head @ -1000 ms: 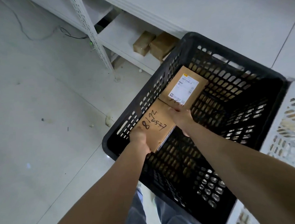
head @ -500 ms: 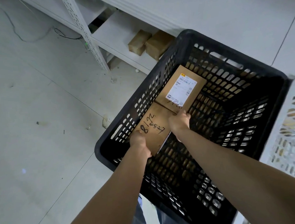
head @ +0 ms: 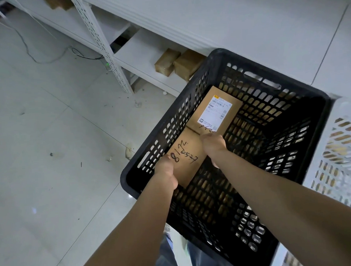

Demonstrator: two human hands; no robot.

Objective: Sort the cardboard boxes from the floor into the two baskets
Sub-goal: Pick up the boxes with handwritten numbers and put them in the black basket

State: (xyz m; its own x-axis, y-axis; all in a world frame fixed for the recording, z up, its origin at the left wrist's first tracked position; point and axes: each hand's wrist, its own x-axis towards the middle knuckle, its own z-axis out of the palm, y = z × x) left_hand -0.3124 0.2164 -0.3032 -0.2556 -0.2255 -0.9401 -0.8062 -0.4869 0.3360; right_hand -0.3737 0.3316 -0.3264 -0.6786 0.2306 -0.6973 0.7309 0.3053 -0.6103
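Observation:
A brown cardboard box (head: 186, 155) with black handwriting sits low inside the black slatted basket (head: 166, 121), against its left wall. My left hand (head: 166, 172) grips the box's near left corner. My right hand (head: 213, 145) holds its right edge, fingers curled down over the side. Just beyond it lies a second cardboard box (head: 219, 107) bearing a white shipping label, in the basket's far left corner. A white slatted basket (head: 340, 151) stands directly to the right of the black one.
White metal shelving (head: 104, 45) runs along the back, with two small brown boxes (head: 177, 63) on its lowest shelf. A cable (head: 32, 54) trails over the tiled floor (head: 41, 158) at the upper left. My jeans (head: 170, 255) show below the basket.
The handwritten box has sunk a little deeper into the black basket, still in both hands. The camera has shifted, revealing more of the shelving.

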